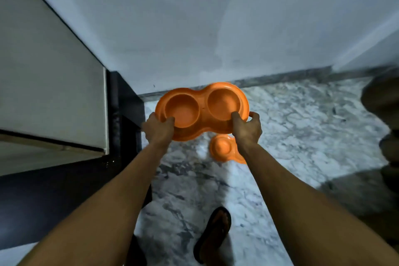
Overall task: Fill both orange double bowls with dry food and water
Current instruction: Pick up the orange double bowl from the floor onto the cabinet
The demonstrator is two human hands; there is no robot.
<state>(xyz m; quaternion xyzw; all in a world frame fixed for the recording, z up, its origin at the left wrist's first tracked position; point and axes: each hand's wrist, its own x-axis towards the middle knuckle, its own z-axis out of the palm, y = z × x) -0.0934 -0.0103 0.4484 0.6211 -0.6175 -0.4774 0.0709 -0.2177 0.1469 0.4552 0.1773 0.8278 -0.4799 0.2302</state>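
Observation:
An orange double bowl is held up in the air in front of me, both of its round wells empty. My left hand grips its near left rim, thumb inside the left well. My right hand grips the near right rim, thumb inside the right well. A second orange double bowl lies on the marble floor below, partly hidden behind my right wrist; its visible well looks empty.
Marble floor runs to a pale wall with a dark skirting. A cabinet with dark base stands at the left. My sandalled foot is on the floor. Dark blurred objects sit at the right edge.

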